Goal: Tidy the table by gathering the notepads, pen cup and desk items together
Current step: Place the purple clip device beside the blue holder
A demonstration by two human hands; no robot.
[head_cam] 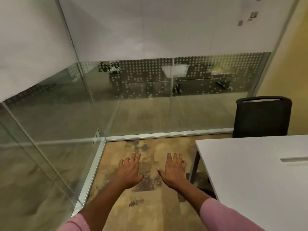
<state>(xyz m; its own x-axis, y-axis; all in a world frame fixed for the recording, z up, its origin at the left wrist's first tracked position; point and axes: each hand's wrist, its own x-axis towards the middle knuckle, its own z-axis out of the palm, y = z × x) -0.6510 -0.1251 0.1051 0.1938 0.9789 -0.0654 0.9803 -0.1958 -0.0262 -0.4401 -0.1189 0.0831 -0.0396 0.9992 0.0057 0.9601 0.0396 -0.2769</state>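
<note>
My left hand (pixel 129 170) and my right hand (pixel 174 170) are stretched out side by side over the carpet, palms down, fingers spread, holding nothing. The white table (pixel 250 172) fills the right side, its corner just right of my right hand. A narrow slot (pixel 294 159) is cut in the tabletop near the right edge. No notepad, pen cup or other desk item shows on the part of the table in view.
A black office chair (pixel 262 117) stands behind the table's far edge. Glass partition walls (pixel 133 100) close off the front and left, with a metal floor rail (pixel 93 170). A dark table leg (pixel 195 165) stands under the corner. Patterned carpet (pixel 146 205) lies below my hands.
</note>
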